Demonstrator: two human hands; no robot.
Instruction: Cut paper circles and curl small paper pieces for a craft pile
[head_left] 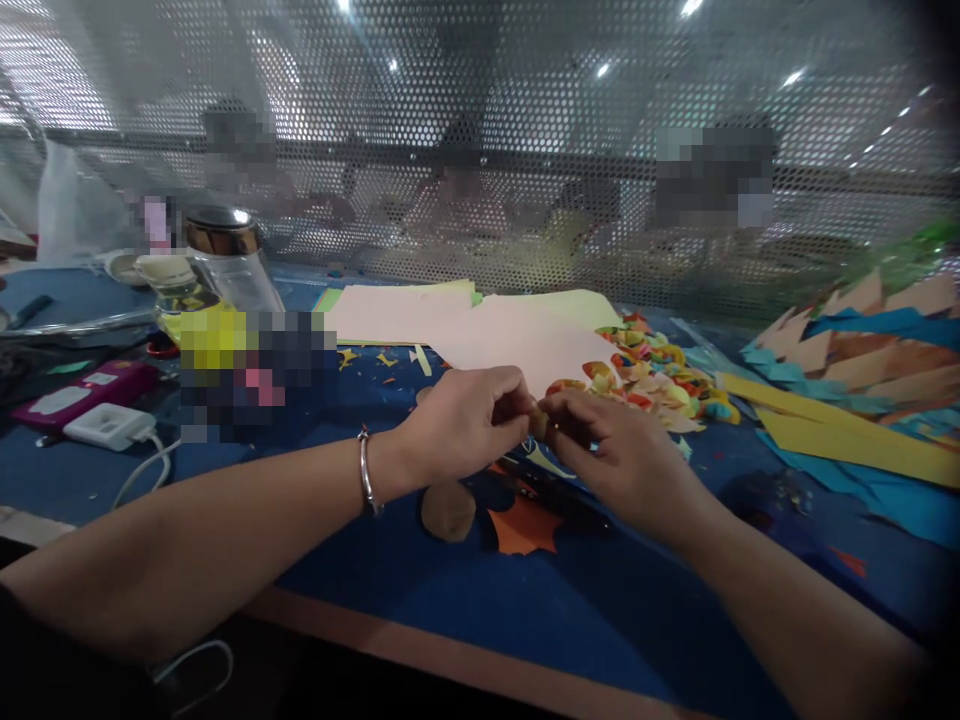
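Fingertips of my left hand and my right hand meet over the blue table, pinching a small brown piece between them. Its exact kind is hard to make out, as the fingers cover much of it. A silver bracelet circles my left wrist. Below the hands lie a round brown disc and an orange paper scrap with points and curved-in edges. Just beyond the fingers is a pale pink paper sheet. To its right spreads a heap of small colourful folded paper pieces.
A perforated metal screen stands behind the table. At left are a lidded jar, a bottle, a white charger with its cable, and a purple box. Yellow paper strips and pointed paper stacks occupy the right.
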